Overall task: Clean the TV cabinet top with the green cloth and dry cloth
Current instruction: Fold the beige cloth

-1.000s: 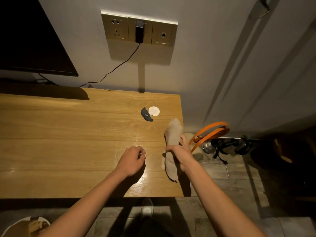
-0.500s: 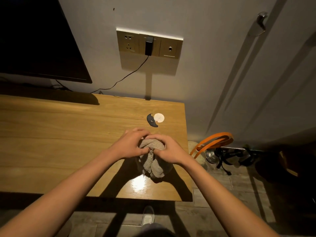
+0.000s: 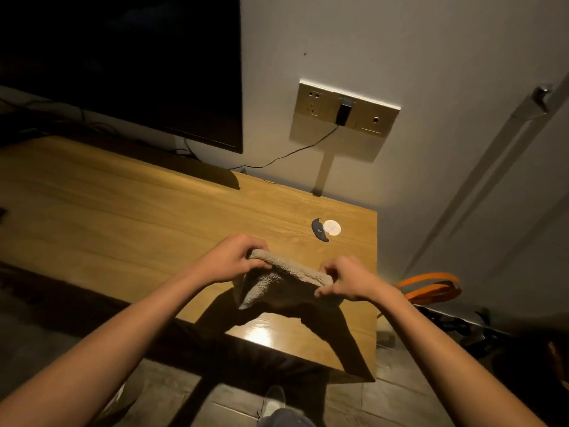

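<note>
A beige fluffy dry cloth (image 3: 271,283) is stretched between both hands just above the right part of the wooden TV cabinet top (image 3: 123,217). My left hand (image 3: 232,258) pinches its left corner and my right hand (image 3: 348,280) pinches its right corner. The rest of the cloth hangs down below the top edge and casts a dark shadow on the wood. No green cloth is in view.
A small dark piece and a white round disc (image 3: 331,227) lie near the cabinet's right end. The dark TV (image 3: 129,63) hangs at the back left, a socket panel (image 3: 345,114) with a cable on the wall. Orange straps (image 3: 431,286) lie on the floor at the right.
The cloth was bunched between both hands; now my hands have moved apart and spread it out by its top corners. The camera has turned left, bringing more of the TV into view.
</note>
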The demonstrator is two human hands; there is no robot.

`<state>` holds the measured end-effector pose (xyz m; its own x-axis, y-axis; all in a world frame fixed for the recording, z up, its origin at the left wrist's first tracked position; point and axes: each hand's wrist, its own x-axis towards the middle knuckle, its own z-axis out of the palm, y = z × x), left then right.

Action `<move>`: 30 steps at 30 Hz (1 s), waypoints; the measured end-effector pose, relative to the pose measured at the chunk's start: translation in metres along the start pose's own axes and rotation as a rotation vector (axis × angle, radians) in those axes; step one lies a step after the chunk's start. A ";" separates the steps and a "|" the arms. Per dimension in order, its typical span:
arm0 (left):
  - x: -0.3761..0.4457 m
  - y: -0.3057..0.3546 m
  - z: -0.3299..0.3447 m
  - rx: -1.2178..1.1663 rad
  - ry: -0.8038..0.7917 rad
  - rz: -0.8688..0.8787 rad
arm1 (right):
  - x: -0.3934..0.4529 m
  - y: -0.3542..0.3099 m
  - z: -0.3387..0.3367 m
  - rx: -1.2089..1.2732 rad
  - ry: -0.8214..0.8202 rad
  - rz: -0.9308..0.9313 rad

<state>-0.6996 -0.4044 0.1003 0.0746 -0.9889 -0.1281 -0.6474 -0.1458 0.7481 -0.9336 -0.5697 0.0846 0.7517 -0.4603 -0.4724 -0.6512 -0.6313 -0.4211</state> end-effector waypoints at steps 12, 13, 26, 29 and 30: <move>-0.165 -0.078 -0.090 -0.270 0.304 -0.105 | -0.004 -0.144 0.008 0.274 0.055 -0.223; -0.178 -0.085 -0.096 -0.273 0.320 -0.111 | -0.001 -0.159 0.012 0.276 0.052 -0.242; -0.298 -0.173 -0.164 -0.288 0.572 -0.202 | 0.058 -0.308 0.065 0.168 0.181 -0.419; -0.306 -0.197 -0.179 -0.282 0.601 -0.233 | 0.083 -0.334 0.072 0.167 0.190 -0.452; -0.308 -0.207 -0.186 -0.268 0.604 -0.246 | 0.093 -0.342 0.074 0.170 0.193 -0.462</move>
<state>-0.4478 -0.0752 0.1061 0.6535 -0.7568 0.0118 -0.3541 -0.2919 0.8885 -0.6485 -0.3505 0.1275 0.9595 -0.2745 -0.0637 -0.2433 -0.6927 -0.6789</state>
